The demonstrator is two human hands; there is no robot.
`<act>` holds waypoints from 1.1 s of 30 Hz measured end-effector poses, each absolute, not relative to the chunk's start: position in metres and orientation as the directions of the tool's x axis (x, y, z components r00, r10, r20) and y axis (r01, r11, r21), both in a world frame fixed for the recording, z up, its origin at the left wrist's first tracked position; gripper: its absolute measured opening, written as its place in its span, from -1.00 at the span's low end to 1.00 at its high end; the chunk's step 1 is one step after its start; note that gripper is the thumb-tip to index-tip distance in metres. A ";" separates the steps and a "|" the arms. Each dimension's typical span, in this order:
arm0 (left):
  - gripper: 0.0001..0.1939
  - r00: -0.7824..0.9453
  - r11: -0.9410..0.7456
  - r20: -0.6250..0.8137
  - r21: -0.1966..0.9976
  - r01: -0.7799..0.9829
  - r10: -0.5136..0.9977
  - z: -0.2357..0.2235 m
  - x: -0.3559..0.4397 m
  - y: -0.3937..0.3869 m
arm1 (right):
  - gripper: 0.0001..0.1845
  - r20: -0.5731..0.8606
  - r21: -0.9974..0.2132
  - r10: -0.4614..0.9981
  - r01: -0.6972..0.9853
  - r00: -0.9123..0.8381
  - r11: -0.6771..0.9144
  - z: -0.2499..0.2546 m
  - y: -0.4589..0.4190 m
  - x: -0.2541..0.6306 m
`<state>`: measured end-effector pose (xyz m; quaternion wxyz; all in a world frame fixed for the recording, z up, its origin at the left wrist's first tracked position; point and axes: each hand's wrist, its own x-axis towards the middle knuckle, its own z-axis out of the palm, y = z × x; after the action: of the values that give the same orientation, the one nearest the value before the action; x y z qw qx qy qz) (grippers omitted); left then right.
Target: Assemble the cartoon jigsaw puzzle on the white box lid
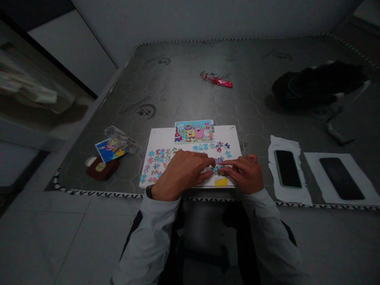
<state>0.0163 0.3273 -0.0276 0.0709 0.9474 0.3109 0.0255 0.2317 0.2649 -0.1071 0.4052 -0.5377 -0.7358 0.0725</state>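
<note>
Nearby SpongeBob picture card (194, 131); left hand (181, 174), right hand (242, 174) narrow, fingertips on jigsaw pieces (218, 167).

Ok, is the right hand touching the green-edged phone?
No, the right hand is on the jigsaw pieces, while the green-edged phone lies apart from it on torn white paper.

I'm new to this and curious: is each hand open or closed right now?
Left hand: half-curled, fingertips at the jigsaw pieces; holding cannot be told.
Right hand: half-curled at the same pieces; holding cannot be told.
</note>
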 end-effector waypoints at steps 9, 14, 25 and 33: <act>-0.78 0.808 -0.800 0.006 0.143 0.582 0.589 -0.027 0.016 0.326 | -0.82 0.516 -0.528 0.852 0.749 -0.091 0.400 -0.109 0.265 0.231; -0.78 0.810 -0.802 -0.012 0.140 0.581 0.586 -0.025 0.017 0.326 | -0.80 0.515 -0.523 0.851 0.749 -0.101 0.405 -0.108 0.265 0.231; -0.79 0.808 -0.800 -0.009 0.138 0.585 0.589 -0.024 0.017 0.324 | -0.81 0.545 -0.437 0.822 0.782 -0.162 0.444 -0.104 0.263 0.229; -0.79 0.819 -0.809 -0.015 0.143 0.570 0.574 -0.021 0.018 0.323 | -0.82 0.547 -0.438 0.822 0.782 -0.161 0.444 -0.103 0.263 0.228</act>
<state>0.0175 0.3234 -0.0207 0.0705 0.9509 0.3009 0.0146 0.2282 0.2633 -0.1026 0.3774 -0.5266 -0.7613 0.0266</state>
